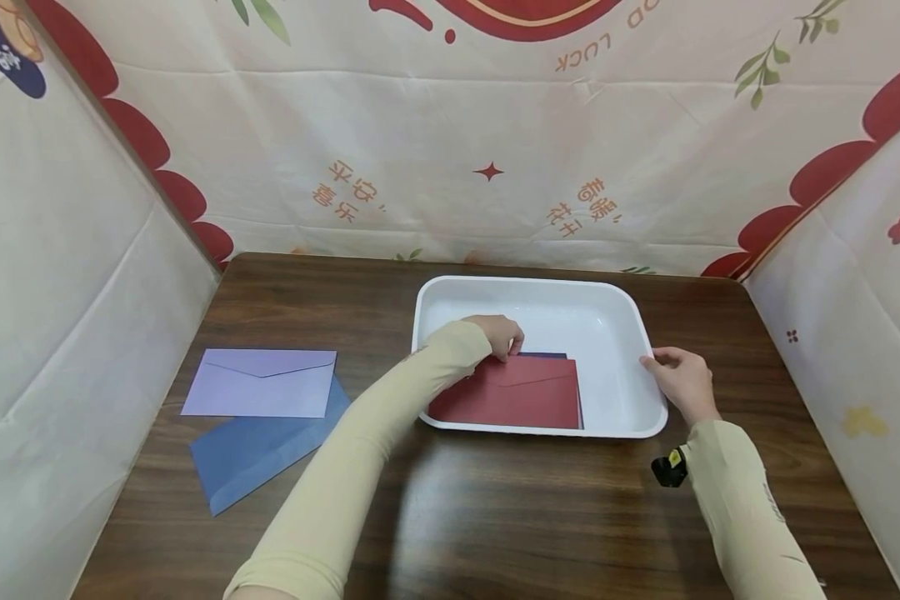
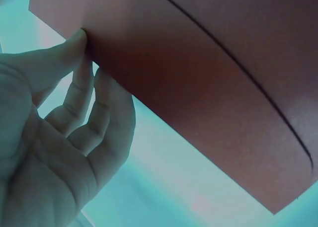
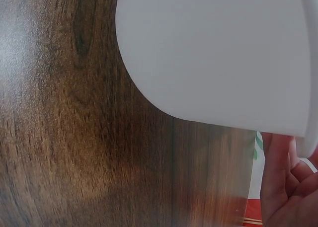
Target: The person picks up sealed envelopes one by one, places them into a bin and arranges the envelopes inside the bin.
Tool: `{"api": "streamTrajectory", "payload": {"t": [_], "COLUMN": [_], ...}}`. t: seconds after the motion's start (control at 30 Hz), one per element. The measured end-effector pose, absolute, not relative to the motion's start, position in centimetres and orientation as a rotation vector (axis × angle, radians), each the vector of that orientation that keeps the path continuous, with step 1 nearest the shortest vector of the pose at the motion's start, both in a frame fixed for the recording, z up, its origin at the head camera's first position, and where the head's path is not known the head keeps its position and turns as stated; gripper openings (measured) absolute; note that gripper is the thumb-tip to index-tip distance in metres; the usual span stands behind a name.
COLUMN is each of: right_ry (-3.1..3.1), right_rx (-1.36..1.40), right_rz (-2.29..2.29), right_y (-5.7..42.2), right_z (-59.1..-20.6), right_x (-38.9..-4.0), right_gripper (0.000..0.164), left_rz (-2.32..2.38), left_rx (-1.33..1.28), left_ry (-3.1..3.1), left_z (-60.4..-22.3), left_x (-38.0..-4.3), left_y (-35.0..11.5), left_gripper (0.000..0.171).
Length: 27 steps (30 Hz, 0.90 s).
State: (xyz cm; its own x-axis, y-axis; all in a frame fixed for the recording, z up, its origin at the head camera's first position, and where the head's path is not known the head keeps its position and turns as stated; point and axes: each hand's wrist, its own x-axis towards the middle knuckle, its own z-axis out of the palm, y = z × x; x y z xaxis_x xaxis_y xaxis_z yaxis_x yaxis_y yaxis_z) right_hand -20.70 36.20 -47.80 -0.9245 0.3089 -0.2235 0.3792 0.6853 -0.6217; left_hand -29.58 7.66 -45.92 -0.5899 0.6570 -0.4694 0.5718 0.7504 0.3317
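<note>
A red envelope (image 1: 528, 393) lies in the left part of a white tray (image 1: 615, 358). My left hand (image 1: 498, 333) reaches into the tray and pinches the envelope's upper edge, with the thumb (image 2: 74, 40) on the flap side and the fingers behind. From under the red envelope, a strip of a dark blue one (image 1: 551, 356) peeks out. My right hand (image 1: 685, 379) grips the tray's right rim. In the right wrist view, its fingers (image 3: 276, 172) are bent around the rim, and the tray's white outer wall (image 3: 213, 53) fills the upper part.
To the left on the brown wooden table (image 1: 525, 517), a lavender envelope (image 1: 262, 387) overlaps a blue envelope (image 1: 258, 458). Printed cloth walls (image 1: 420, 125) enclose the table at the back and both sides. A small black device (image 1: 669, 471) sits at my right wrist.
</note>
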Motion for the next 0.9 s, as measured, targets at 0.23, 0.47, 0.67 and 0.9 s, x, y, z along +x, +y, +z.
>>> {"api": "streamTrajectory", "payload": {"t": [0.23,0.47,0.67,0.9], "right_ry": [2.796,2.807,2.804,2.815], "right_rx": [0.565,0.553,0.545,0.542], "right_rz": [-1.071,-1.070,-1.064,-1.068], "right_y": [36.20,36.19,36.22,36.28], "right_z": [-47.87,-47.77,-47.83,-47.93], "right_x": [-20.68,-20.62,-20.55,-20.50], "right_gripper": [0.053,0.053,0.055,0.054], "left_rz": [0.144,0.138,0.137,0.180], "left_rx": [0.934,0.898,0.908,0.906], "left_ry": [2.393,2.415,2.420,2.403], "left_z": [-46.53,-46.54,-46.49,-46.61], "left_x": [-29.26,-28.90,-28.73,-29.20], "left_y": [7.90,8.02,7.94,7.64], "left_gripper": [0.016,0.029,0.027,0.028]}}
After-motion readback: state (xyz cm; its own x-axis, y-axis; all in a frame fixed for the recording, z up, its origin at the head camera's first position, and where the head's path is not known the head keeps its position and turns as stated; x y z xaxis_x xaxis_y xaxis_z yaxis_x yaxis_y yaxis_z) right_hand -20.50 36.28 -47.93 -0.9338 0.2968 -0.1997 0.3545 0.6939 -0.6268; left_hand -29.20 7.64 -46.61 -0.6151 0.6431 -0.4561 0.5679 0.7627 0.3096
